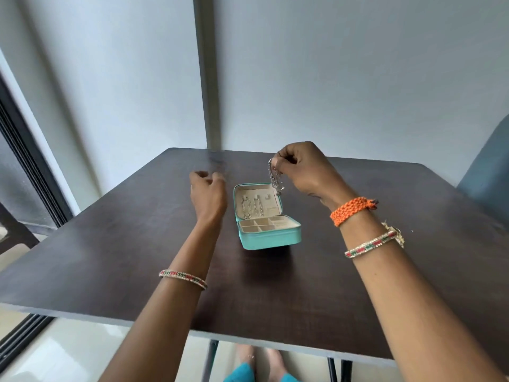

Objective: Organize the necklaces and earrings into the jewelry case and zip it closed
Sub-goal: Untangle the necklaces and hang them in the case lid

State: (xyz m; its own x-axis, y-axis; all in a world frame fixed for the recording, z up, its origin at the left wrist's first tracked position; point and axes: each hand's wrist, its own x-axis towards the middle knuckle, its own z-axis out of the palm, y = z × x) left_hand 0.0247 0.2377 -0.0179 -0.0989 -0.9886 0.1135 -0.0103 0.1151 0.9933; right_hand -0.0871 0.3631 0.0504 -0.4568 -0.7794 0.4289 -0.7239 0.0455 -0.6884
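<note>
The right hand (300, 168) has its grip pinched on a silver necklace (275, 176) that dangles just below it, above the open teal jewelry case (265, 216) on the dark surface (110, 244). The left hand (208, 193), left of the case, hovers loosely curled, gripping nothing.

— Someone's home, would you say?
— Looks it. A plain dark wooden table (110, 244) pushed against bare pale walls (358, 78), a dark-framed sliding door (24, 172) on the left, glossy floor tiles (68, 351) underneath.
— And that blue chair (490, 172) at the right edge.
— Yes, domestic, though which room I can't tell.
</note>
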